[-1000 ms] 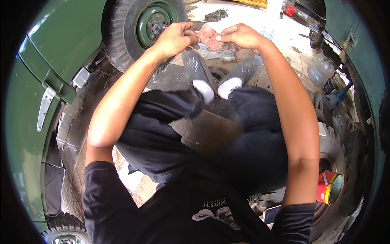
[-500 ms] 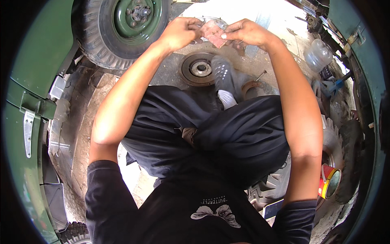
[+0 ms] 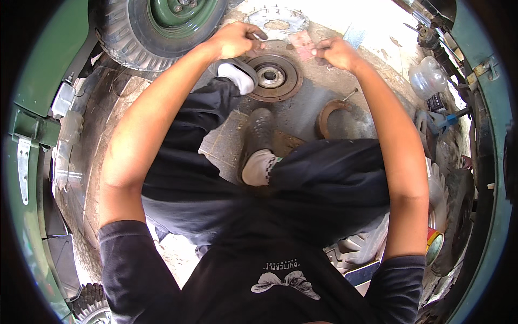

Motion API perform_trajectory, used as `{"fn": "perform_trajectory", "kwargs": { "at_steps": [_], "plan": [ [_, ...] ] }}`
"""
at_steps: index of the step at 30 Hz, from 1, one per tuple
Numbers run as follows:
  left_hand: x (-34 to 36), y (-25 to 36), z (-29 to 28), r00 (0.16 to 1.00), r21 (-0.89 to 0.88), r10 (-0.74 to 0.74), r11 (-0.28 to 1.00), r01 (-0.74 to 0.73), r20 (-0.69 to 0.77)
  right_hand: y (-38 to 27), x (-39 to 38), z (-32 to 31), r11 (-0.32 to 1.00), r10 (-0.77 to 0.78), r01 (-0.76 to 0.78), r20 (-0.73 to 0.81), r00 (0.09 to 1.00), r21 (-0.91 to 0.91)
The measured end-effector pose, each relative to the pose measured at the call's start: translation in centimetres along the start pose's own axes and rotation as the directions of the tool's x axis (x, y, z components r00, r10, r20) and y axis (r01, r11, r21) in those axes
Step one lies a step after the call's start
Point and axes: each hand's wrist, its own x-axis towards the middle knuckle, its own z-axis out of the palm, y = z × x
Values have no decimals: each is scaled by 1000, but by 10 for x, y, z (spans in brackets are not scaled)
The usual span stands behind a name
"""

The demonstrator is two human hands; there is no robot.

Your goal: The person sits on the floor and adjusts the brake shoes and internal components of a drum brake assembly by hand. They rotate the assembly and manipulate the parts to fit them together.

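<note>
My right hand [image 3: 335, 54] pinches a reddish, roughly square piece [image 3: 301, 46] of thin material at its edge; the piece is slightly blurred. To its left, my left hand [image 3: 237, 41] is apart from the piece, fingers loosely bent and separated, with nothing in them. A round rusty metal disc with a hollow hub [image 3: 287, 81] lies on the floor below my hands. Behind it is a pale metal ring [image 3: 256, 19]. A curved brown metal part [image 3: 326, 121] lies to the right of the disc, with a bolt [image 3: 349, 94] beside it.
A green wheel with its tyre [image 3: 127, 38] stands at upper left. Green body panels [image 3: 38, 75] flank both sides. A clear plastic bottle [image 3: 426, 78] and vehicle parts are at right. A red-and-yellow can [image 3: 434, 243] is behind my right arm. My legs and shod feet fill the middle.
My left hand has let go of the reddish piece and moved slightly left; my right hand still holds it, now a little right and lower. My feet have shifted, uncovering the disc and curved part.
</note>
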Motion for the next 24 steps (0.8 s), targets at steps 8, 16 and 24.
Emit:
{"fn": "perform_trajectory", "kwargs": {
  "at_steps": [8, 16, 24],
  "plan": [
    [-16, -109, 39, 955, -167, -296, 943, 287, -33, 99, 63, 37, 957, 288, -276, -221, 932, 85],
    [-10, -189, 114, 868, -15, -464, 883, 469, -176, 126, 62, 82, 913, 404, -406, -226, 886, 41],
    [22, -236, 164, 722, -17, -644, 749, 662, -254, 159, 78, 66, 900, 434, -415, -371, 821, 133]
  ]
}}
